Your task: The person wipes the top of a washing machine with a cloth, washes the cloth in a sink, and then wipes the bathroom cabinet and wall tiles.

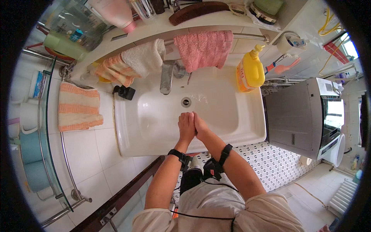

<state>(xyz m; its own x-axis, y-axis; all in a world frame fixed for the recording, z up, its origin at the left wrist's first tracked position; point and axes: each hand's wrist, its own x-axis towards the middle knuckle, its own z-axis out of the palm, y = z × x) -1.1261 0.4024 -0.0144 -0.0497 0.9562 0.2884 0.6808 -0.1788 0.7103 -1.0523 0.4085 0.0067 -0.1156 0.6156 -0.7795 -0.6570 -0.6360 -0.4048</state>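
My left hand [186,127] and my right hand [200,124] press against each other over the front part of a white sink [154,133], just below its drain [186,102]. Both are closed, fingers bent inward, and whatever lies between the palms is hidden. A metal faucet [166,77] stands beyond them, its spout reaching over the basin. No running water shows under it. On the sink's back right corner stands a yellow pump bottle [250,71]. Each wrist wears a black strap with a small device.
A pink towel [203,49] and a striped towel [118,67] hang from a rail behind the sink. Above is a shelf with a brown comb [198,11]. A small black object [124,92] sits on the left rim. A grey washing machine [295,116] stands at right.
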